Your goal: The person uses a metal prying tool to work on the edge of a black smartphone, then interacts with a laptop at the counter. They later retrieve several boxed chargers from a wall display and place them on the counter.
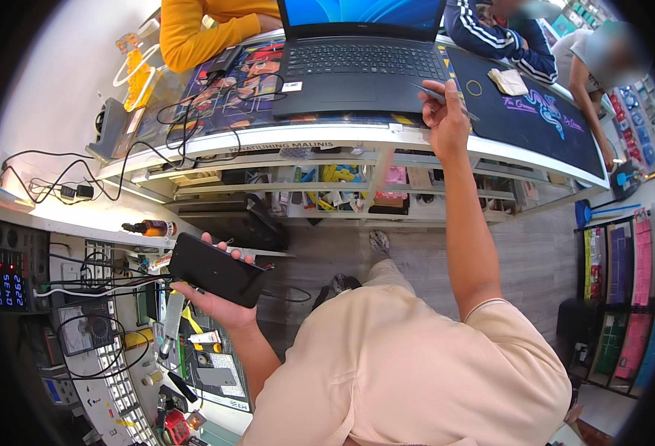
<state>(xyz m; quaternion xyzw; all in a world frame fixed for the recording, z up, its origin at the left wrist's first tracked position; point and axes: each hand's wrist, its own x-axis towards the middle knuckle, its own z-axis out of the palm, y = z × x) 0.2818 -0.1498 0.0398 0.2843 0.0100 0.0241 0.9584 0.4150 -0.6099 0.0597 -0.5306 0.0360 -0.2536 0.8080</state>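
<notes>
Dark phone (217, 270) at lower left, near brown bottle (149, 228), resting on left hand (227, 311): fingertips curled over far long edge, thumb along near one. Right hand (448, 125) pinches slim dark tool (430, 93) beside open laptop (349, 93). Phone probably light, stiff, slippery, breakable; best gripped by long edges.

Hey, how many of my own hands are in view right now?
2: your left hand, at lower left, holding a dark phone; and your right hand, by the laptop's right front corner, holding a slim object. Neither is fully hidden.
</notes>
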